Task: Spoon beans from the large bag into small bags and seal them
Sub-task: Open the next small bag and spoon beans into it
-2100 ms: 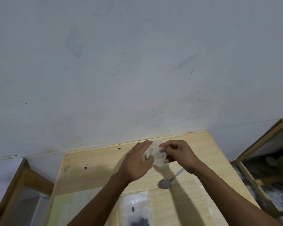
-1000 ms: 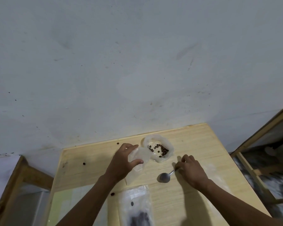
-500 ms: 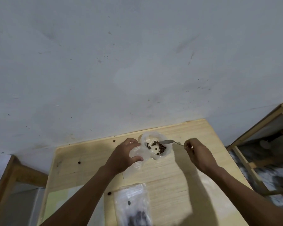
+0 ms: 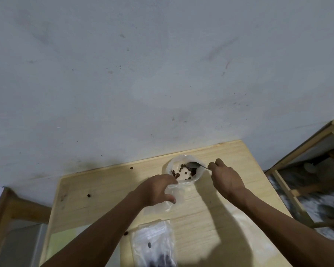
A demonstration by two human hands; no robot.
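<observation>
An open clear bag (image 4: 171, 164) with brown beans (image 4: 176, 174) in its bottom sits near the far edge of the wooden table (image 4: 96, 189). My right hand (image 4: 226, 180) grips a metal spoon (image 4: 194, 165) by the handle, and the spoon's bowl is inside that bag among the beans. My left hand (image 4: 154, 189) is just left of the bag, with its fingers and thumb curled around a small empty clear bag (image 4: 177, 195). A flat zip bag (image 4: 152, 239) with dark beans lies at the near edge, partly cut off by the frame.
Loose beans lie on the table at the left (image 4: 88, 195), near the far edge (image 4: 131, 168) and beside my left forearm (image 4: 126, 233). A grey wall rises right behind the table. Wooden frames stand to the right (image 4: 297, 157) and left (image 4: 12, 207).
My right hand picked the spoon up off the table and moved its bowl into the open bag of beans. My left hand stayed beside that bag, holding the small bag.
</observation>
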